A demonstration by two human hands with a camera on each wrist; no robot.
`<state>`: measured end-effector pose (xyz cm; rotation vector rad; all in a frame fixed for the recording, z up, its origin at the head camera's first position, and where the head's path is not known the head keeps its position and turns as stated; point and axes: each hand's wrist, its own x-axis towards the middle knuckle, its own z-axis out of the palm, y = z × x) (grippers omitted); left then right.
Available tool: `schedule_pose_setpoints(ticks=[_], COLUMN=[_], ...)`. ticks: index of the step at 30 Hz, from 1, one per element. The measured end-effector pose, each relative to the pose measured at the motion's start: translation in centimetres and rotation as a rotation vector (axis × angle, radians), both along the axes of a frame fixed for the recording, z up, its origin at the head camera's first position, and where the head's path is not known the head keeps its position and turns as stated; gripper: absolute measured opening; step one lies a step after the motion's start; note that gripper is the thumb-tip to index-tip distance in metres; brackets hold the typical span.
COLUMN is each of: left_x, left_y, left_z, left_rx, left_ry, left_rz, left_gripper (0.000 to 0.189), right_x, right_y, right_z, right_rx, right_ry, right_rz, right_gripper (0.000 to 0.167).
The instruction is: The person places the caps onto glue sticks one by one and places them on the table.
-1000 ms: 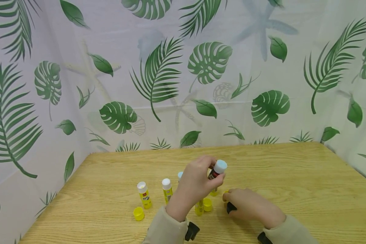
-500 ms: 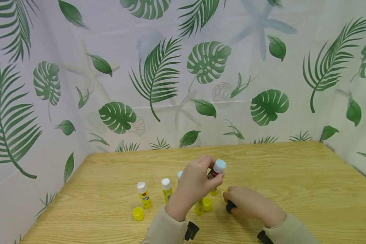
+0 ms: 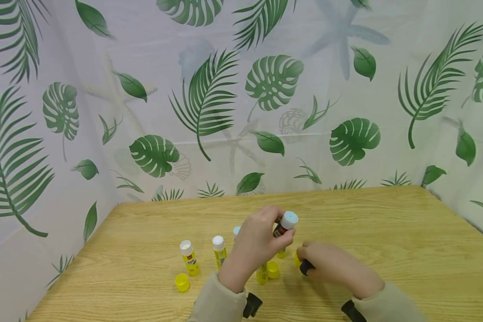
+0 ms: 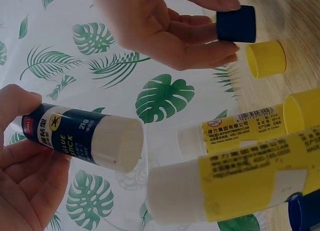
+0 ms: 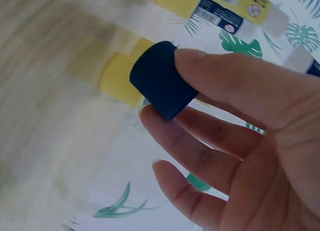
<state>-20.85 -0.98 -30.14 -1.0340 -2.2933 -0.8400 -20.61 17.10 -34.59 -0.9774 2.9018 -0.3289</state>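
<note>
My left hand [image 3: 254, 243] grips a dark blue glue stick [image 4: 62, 133] whose cap is off; its whitish end points up and away from the palm. Lower and to the right, my right hand [image 3: 334, 267] pinches a dark blue cap [image 5: 162, 80] between thumb and fingers, apart from the glue stick. A yellow cap [image 4: 266, 58] stands on the table close by the right fingers. Under and beside the left hand stand yellow glue sticks [image 4: 245, 181], partly hidden by it in the head view.
On the wooden table [image 3: 116, 268], an uncapped yellow glue stick [image 3: 190, 258] stands at the left with a yellow cap [image 3: 182, 282] before it. Another yellow glue stick [image 3: 219, 251] is nearer the left hand. A leaf-patterned cloth [image 3: 225, 112] encloses the back and sides.
My right hand has shifted slightly away from me and to the right with the blue cap, showing more of the yellow cap beside it. The left hand stays nearly still.
</note>
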Motion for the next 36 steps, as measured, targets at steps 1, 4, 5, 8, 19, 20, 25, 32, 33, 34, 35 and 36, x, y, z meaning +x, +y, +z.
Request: schedule_pose_setpoints(ticks=[1,4,5,8,19,20,25,32,33,34,35,36], left_x=[0.0,0.0,0.0,0.0,-0.2,-0.2,-0.2,-0.2,-0.2,-0.2,-0.2,-0.2], left_y=[0.0,0.0,0.0,0.0,0.2,0.2,0.2,0.2,0.2,0.2,0.2,0.2], left_z=[0.0,0.0,0.0,0.0,-0.1,-0.1,0.0,-0.1,-0.1,-0.1,-0.1,-0.1], left_rx=[-0.002,-0.009,-0.012,-0.015,-0.034,-0.034,-0.029,-0.042,-0.046,-0.049,-0.053,-0.057], left_ry=[-0.001,-0.012,-0.015,-0.027,-0.033,-0.035,-0.053,-0.034,-0.031,-0.028,-0.027,-0.027], left_rz=[0.001,0.006,0.007,0.006,0.003,0.001,-0.014,-0.025,-0.028,-0.030,-0.033,-0.034], left_gripper=[0.012,0.012,0.012,0.013,0.016,0.015,0.017,0.021,0.021,0.022,0.023,0.023], right_x=[0.0,0.1,0.1,0.3,0.8,0.9,1.3,1.4,1.4,1.4,1.4,1.4], right_y=[0.1,0.4,0.5,0.9,1.4,1.4,1.3,1.4,1.4,1.3,1.3,1.3], right_z=[0.2,0.7,0.9,1.4,2.9,3.0,3.4,3.7,3.8,3.8,3.9,3.9], right_rx=[-0.004,-0.016,-0.021,-0.048,-0.193,-0.205,-0.272,-0.346,-0.357,-0.365,-0.378,-0.390], right_ry=[-0.003,0.000,0.009,0.055,0.289,0.323,0.462,0.587,0.602,0.618,0.631,0.641], right_rz=[-0.001,0.004,0.008,0.024,0.042,0.042,0.032,0.022,0.017,0.012,0.009,0.006], right_gripper=[0.018,0.018,0.018,0.019,0.019,0.020,0.023,0.027,0.029,0.031,0.032,0.032])
